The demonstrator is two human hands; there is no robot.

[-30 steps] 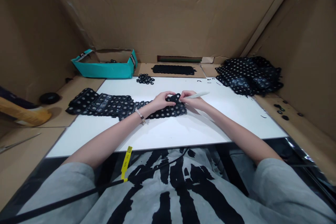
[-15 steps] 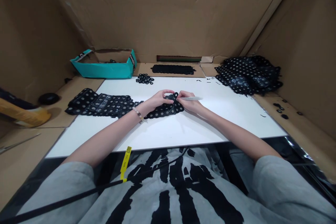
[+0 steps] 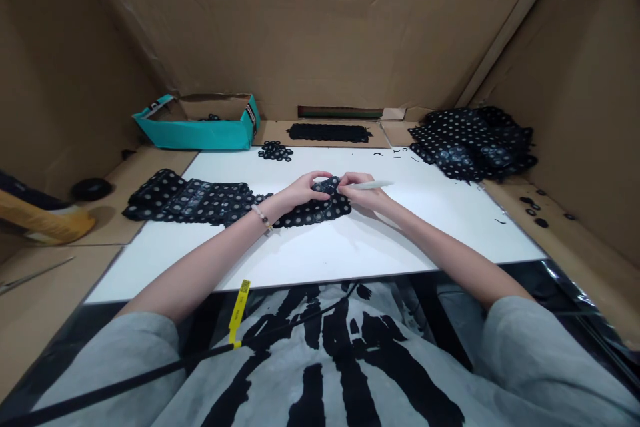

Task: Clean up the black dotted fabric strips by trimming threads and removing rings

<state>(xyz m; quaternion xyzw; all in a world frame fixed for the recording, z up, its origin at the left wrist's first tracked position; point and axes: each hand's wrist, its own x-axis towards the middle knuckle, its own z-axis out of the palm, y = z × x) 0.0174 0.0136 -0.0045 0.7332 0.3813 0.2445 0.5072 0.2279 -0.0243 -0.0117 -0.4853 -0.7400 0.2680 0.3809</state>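
A long black strip (image 3: 213,201) of joined rings, pale dots showing through their holes, lies across the white board (image 3: 300,260). My left hand (image 3: 299,192) is closed on the raised right end of the strip, thumb and forefinger pinching its edge. From the right, my right hand (image 3: 366,196) grips a slim, pale pen-like tool (image 3: 377,185) whose back end points right. The tool's tip is at the raised edge, hidden by fingers, so I cannot tell whether it passes through a ring.
Loose black rings (image 3: 275,151) are heaped behind my left hand, near a teal box (image 3: 195,135). A black stack (image 3: 329,133) lies at the back. More dotted black sheet (image 3: 473,143) is piled at right. Tweezers (image 3: 35,275) and a yellow-and-dark container (image 3: 45,217) are at left. Cardboard walls (image 3: 320,27) surround the board.
The raised end of the strip has shifted slightly left, with both hands close around it. The tool's back end swung lower and left, then came slightly back up and right.
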